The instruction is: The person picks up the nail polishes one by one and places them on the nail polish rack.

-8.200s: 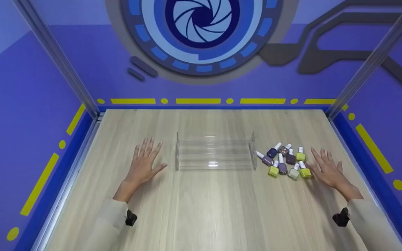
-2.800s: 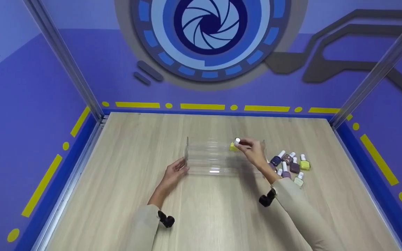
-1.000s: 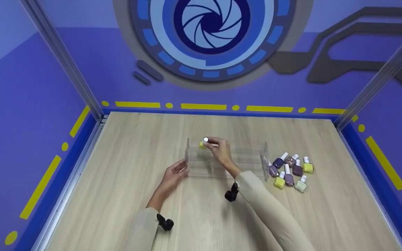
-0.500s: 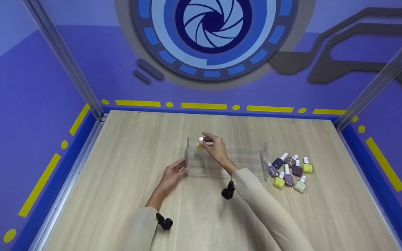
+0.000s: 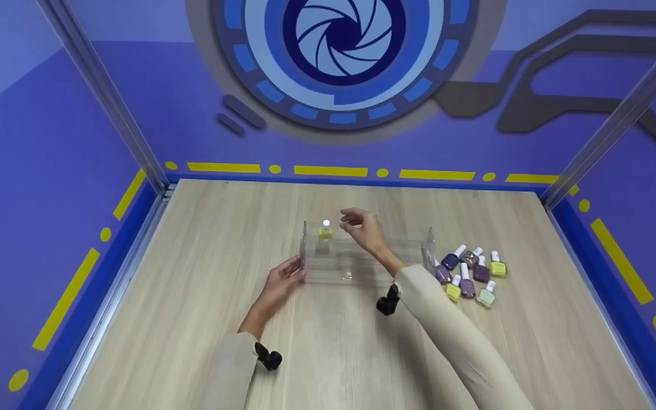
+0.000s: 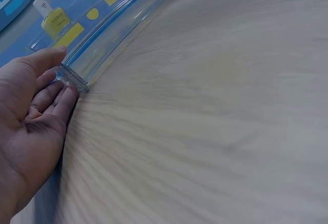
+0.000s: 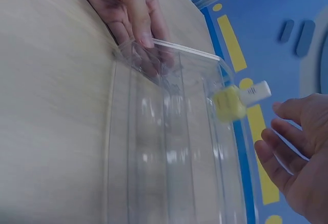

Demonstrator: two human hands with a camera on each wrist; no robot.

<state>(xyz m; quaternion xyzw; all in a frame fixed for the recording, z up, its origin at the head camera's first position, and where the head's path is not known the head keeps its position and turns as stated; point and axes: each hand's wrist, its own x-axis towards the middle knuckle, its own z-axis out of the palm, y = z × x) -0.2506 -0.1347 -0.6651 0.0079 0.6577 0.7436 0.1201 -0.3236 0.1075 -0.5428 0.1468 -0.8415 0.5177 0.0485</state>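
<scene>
Held lightly at its left end between thumb and fingers of the left hand (image 5: 282, 282): a clear tiered rack (image 5: 336, 263), presumably steadied there so as not to slide on the wooden table (image 5: 237, 216). Seated upright on the rear tier, beyond the left fingertips and just left of the right ones: a yellow bottle (image 5: 325, 232), set near the steadied end, where support from the left hand probably counts most. Poised just beside the bottle and apart from it: the right hand (image 5: 364, 228), grasping nothing, with fingers loosely curved and thumb separate. Placed near cap height, likely because of the cap's convenience as a handle. Lying in a loose cluster to the right of the right fingers, just past the far end of the rack: other bottles (image 5: 467, 287) in yellow, pale green, violet, plum, navy and speckled brown, apparently handy to the right arm.

Appearance of the yellow bottle: squat and squarish in body, glossy, bright yellow, with small dark lettering too fine to read; topped by a white cap (image 7: 256, 93), cylindrical, with faint print. Slightly blurred in the right wrist view.
</scene>
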